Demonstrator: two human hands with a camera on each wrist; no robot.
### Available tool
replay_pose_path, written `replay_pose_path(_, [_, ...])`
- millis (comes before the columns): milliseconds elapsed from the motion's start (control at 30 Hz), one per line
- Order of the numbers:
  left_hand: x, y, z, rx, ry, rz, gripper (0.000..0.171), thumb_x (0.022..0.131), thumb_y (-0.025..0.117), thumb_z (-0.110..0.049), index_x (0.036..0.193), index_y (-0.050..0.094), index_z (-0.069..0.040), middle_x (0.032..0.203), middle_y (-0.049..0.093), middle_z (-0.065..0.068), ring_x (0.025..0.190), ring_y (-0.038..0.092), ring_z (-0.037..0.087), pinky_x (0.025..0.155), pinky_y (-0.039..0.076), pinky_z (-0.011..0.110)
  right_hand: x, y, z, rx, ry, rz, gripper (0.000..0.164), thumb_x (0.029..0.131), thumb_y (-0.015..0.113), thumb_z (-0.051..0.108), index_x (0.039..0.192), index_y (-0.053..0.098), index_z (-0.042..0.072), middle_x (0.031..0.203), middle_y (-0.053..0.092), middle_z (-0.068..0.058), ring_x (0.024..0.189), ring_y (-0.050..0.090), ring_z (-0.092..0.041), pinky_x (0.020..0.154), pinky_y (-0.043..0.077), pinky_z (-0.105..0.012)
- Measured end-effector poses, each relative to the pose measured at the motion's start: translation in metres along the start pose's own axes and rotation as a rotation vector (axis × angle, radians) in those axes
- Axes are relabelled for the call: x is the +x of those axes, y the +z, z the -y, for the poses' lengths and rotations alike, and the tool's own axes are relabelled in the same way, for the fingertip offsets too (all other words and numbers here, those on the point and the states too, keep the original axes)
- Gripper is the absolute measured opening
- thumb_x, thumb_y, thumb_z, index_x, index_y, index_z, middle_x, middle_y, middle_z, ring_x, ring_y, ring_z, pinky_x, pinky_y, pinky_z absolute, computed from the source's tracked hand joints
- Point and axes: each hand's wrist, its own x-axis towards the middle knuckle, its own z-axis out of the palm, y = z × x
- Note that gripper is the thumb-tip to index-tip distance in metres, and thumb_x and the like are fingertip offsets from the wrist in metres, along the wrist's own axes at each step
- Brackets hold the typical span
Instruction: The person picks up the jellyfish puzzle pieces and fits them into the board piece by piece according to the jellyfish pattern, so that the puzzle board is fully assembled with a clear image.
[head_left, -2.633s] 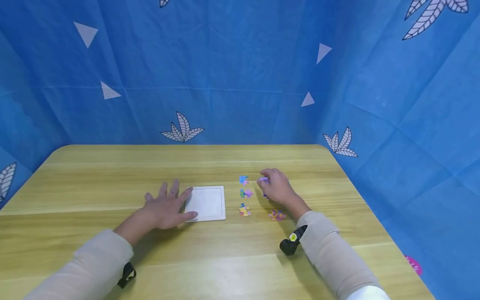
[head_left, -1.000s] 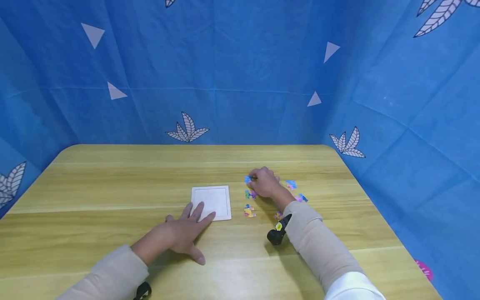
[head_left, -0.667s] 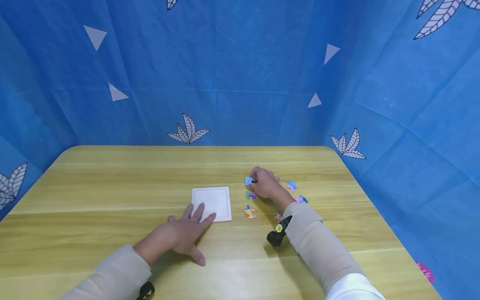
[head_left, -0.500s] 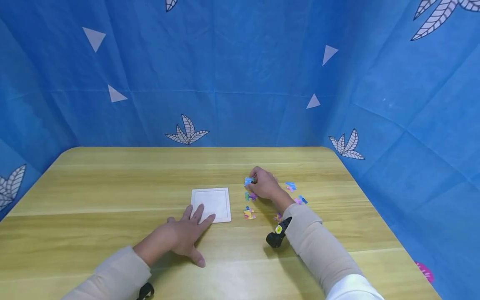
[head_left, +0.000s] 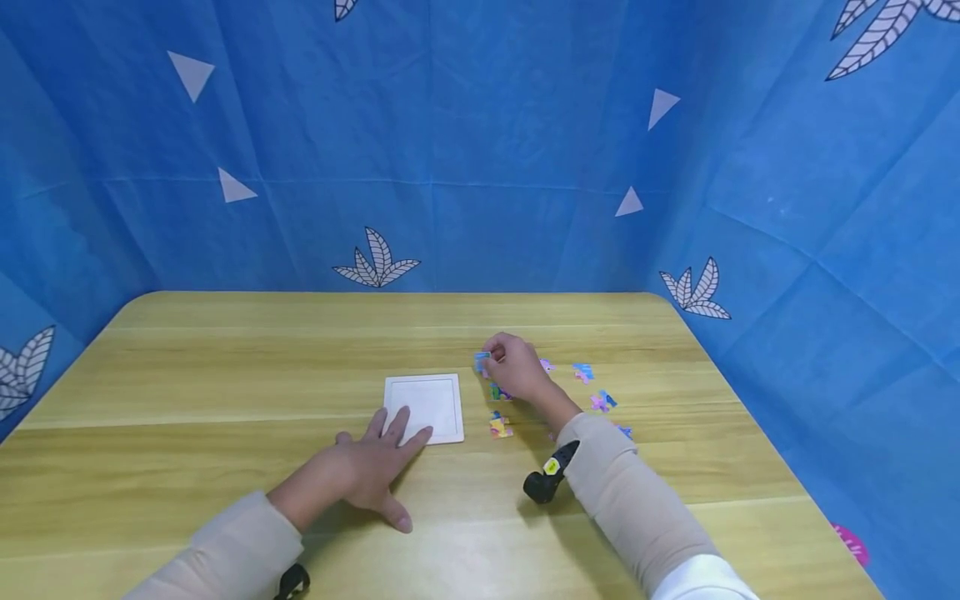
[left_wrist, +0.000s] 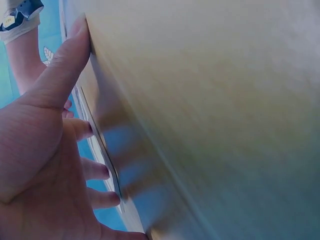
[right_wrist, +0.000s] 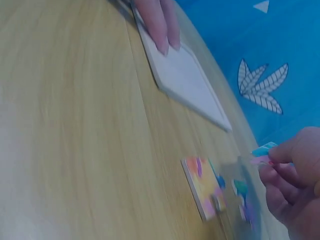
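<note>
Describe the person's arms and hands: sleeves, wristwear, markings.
Left hand and right hand are bare. Both sleeves are beige; white fabric shows behind the right one. Black wrist devices on both sides; the right bears a yellow marking.

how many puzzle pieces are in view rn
8: held piece in the right hand; green piece and yellow piece below it; pink piece beyond the hand; top piece, middle piece, bottom piece at right; sliver by the sleeve. More may be hidden.
</note>
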Motion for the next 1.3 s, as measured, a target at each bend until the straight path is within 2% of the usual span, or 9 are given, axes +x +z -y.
replay_pose_path(233, [0.001,0.0,0.0,-0.002,0.002,-0.001,0.117,0.061,0.071,-0.069,0.152,0.015,-0.021,0.157,0.004,0.021,0.141,0.004,0.047,0.092,0.024,0.077,-0.002,0.008,0.009,0.096,-0.039,0.06,0.014,0.092,0.059,0.011,0.104,0.061,0.004,0.085,0.062,-0.006,0.068,0.06,-0.015,0.054,0.048,-0.026])
replay_pose_path(400, [0.001,0.0,0.0,0.002,0.003,0.006,0.117,0.061,0.071,-0.069,0.152,0.015,-0.021,0.157,0.004,0.022,0.141,0.004,0.047,0.092,0.024,0.077,-0.004,0.017,0.014,0.18,-0.003,0.11,0.016,0.091,0.061,0.01,0.106,0.06,0.003,0.08,0.062,-0.008,0.068,0.065,-0.019,0.054,0.048,-0.026])
replay_pose_path(533, [0.001,0.0,0.0,0.007,0.004,0.007,0.116,0.061,0.071,-0.069,0.152,0.015,-0.021,0.157,0.004,0.022,0.141,0.005,0.047,0.092,0.025,0.077,-0.006,0.028,0.019,0.239,0.023,0.134,0.02,0.088,0.063,0.007,0.106,0.059,-0.001,0.077,0.064,-0.009,0.065,0.066,-0.018,0.057,0.053,-0.028])
replay_pose_path(933, [0.002,-0.001,0.001,0.032,0.003,0.018,0.116,0.062,0.069,-0.07,0.152,0.015,-0.021,0.157,0.004,0.021,0.141,0.006,0.047,0.089,0.028,0.076,-0.002,0.052,0.041,0.278,0.052,0.195,0.018,0.085,0.068,0.007,0.101,0.064,0.0,0.073,0.067,-0.007,0.06,0.065,-0.014,0.058,0.055,-0.026])
replay_pose_path(1300, [0.001,-0.002,0.001,0.014,0.004,0.035,0.115,0.063,0.067,-0.071,0.152,0.015,-0.022,0.157,0.002,0.021,0.141,0.005,0.048,0.09,0.026,0.077,0.002,0.068,0.046,0.311,0.077,0.217,0.02,0.081,0.072,0.004,0.099,0.066,-0.002,0.076,0.068,-0.008,0.063,0.067,-0.015,0.061,0.056,-0.026])
